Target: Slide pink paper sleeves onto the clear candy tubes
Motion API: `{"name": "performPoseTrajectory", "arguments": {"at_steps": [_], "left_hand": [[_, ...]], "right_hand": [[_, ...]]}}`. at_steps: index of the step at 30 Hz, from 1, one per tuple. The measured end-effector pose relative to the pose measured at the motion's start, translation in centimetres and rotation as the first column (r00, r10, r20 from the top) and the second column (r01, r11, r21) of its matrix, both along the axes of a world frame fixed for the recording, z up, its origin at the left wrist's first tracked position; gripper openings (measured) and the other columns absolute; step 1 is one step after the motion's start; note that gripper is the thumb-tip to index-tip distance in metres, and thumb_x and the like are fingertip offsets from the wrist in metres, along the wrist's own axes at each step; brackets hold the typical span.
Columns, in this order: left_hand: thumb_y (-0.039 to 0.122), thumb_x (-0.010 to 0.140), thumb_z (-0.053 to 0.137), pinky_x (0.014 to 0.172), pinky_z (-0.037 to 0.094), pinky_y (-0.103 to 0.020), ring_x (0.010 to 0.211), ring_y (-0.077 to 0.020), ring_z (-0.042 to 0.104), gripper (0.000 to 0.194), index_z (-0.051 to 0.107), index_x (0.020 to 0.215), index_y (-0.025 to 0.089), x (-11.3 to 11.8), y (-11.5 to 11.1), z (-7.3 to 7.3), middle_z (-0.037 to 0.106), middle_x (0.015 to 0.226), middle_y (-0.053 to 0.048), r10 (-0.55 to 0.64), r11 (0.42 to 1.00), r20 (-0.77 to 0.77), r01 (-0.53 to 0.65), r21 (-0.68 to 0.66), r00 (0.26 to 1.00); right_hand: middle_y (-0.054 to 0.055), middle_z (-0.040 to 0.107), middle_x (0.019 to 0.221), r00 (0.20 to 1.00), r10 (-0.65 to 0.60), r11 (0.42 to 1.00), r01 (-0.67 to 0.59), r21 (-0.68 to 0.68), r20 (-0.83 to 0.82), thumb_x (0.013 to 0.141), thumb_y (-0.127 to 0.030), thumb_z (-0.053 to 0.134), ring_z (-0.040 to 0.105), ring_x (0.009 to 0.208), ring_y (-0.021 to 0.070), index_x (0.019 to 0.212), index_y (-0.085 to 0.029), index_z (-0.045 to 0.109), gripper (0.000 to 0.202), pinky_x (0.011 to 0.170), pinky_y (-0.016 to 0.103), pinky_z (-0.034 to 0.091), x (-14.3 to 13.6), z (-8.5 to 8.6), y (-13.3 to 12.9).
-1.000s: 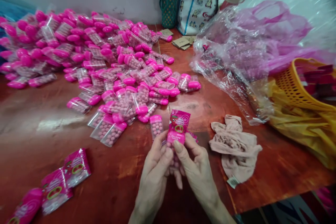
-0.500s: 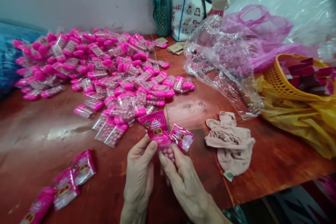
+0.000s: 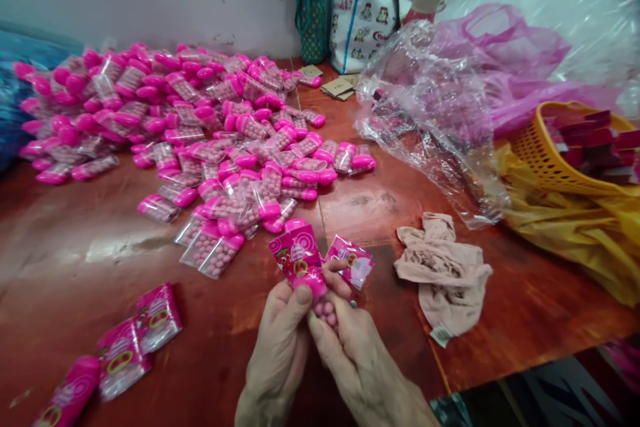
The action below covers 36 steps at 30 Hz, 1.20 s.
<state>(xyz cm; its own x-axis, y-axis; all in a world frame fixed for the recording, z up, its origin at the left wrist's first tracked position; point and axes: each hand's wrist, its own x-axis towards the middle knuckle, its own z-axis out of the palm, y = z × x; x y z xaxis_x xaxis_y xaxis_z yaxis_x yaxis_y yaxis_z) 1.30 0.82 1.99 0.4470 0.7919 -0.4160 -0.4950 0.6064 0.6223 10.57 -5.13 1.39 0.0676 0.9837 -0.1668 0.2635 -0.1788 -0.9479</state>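
Note:
Both hands meet at the front middle of the table over one small clear pack of pink candy balls (image 3: 326,312) with a bright pink cap. A printed pink wrapper sleeve (image 3: 299,253) sits at its cap end, pointing away from me. My left hand (image 3: 277,337) is closed, its thumb pressing on the wrapper's lower edge. Closed around the clear candy end is my right hand (image 3: 357,353), one finger reaching up beside the wrapper. Just beyond lies another printed wrapper (image 3: 350,260). Several wrapped packs (image 3: 120,353) lie in a row at the left front.
A big heap of pink-capped candy packs (image 3: 165,107) covers the back left. A beige cloth (image 3: 445,273) lies to the right. Farther right are clear plastic film (image 3: 425,100), a pink bag (image 3: 520,47) and a yellow basket (image 3: 560,160). A white bag (image 3: 345,27) stands against the wall.
My hands have drawn closer together and sit slightly lower. A right finger now reaches up beside the wrapper, which has moved a little lower with the candy pack. The view has shifted slightly.

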Motion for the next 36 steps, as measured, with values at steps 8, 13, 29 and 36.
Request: {"name": "performPoseTrajectory", "arguments": {"at_steps": [8,13,29,36], "left_hand": [[0.037,0.071,0.067,0.078,0.050,-0.037,0.081,-0.0238,0.064,0.026,0.071,0.087,0.016,-0.3,0.0,-0.4,0.069,0.084,-0.009,0.130,0.991,0.040,-0.130,0.009,0.991],[0.034,0.077,0.062,0.079,0.050,-0.035,0.078,-0.0210,0.064,0.022,0.071,0.082,0.014,0.0,0.6,-0.5,0.069,0.085,-0.009,0.195,0.979,-0.015,-0.196,-0.051,0.981],[0.022,0.067,0.072,0.074,0.050,-0.025,0.082,-0.0160,0.063,0.027,0.068,0.093,0.019,-1.5,1.1,-0.3,0.069,0.090,-0.004,0.363,0.926,-0.259,-0.315,0.210,0.895],[0.017,0.059,0.077,0.056,0.047,-0.014,0.059,-0.0069,0.058,0.020,0.066,0.077,0.015,-4.0,2.9,0.4,0.065,0.067,0.002,0.412,0.889,-0.461,-0.236,0.391,0.786]], "right_hand": [[0.006,0.060,0.081,0.995,0.097,0.995,-0.097,0.035,0.011,0.091,-0.023,0.037,0.059,0.071,0.0166,0.106,-0.015,0.053,0.024,0.067,0.026,0.047,0.3,1.4,1.7],[0.012,0.063,0.086,0.995,0.047,0.999,-0.046,-0.016,0.085,0.090,-0.027,0.032,0.062,0.075,0.0234,0.116,-0.010,0.049,0.035,0.070,0.034,0.049,-0.6,0.7,2.0],[-0.003,0.054,0.065,0.974,-0.047,0.996,0.062,0.059,-0.222,0.090,-0.030,0.047,0.049,0.055,0.0089,0.107,-0.018,0.059,0.024,0.052,0.019,0.041,1.0,0.5,2.1],[-0.003,0.056,0.069,0.990,0.024,0.995,-0.011,0.094,-0.142,0.086,-0.023,0.052,0.050,0.058,0.0096,0.115,-0.024,0.056,0.030,0.056,0.021,0.042,1.6,-0.3,1.7]]}}
